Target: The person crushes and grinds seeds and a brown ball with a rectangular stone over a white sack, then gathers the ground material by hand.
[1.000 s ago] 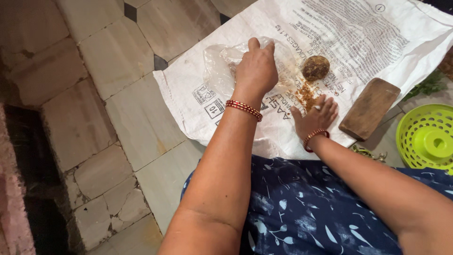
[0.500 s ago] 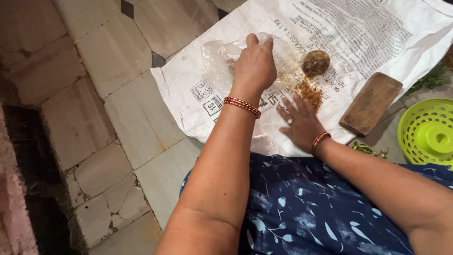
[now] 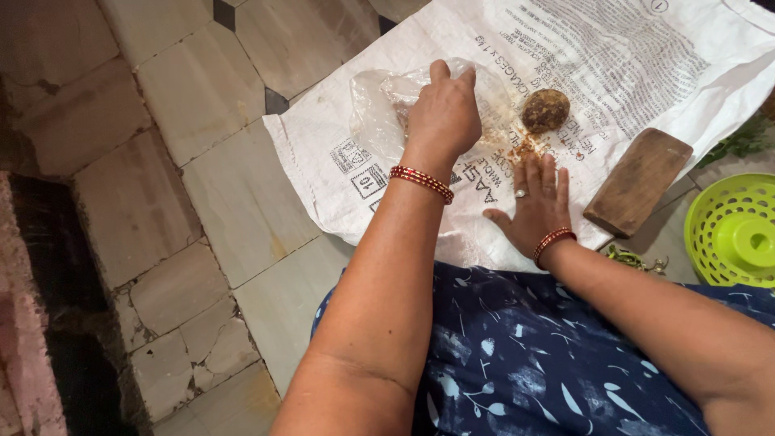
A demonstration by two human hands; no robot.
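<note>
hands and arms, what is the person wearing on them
Both arms are bare, with no sleeves in view. The left hand has a band of red and gold bangles at the wrist. The right hand wears similar red and gold bangles at its wrist, plus a ring with a pale stone on one finger.
</note>
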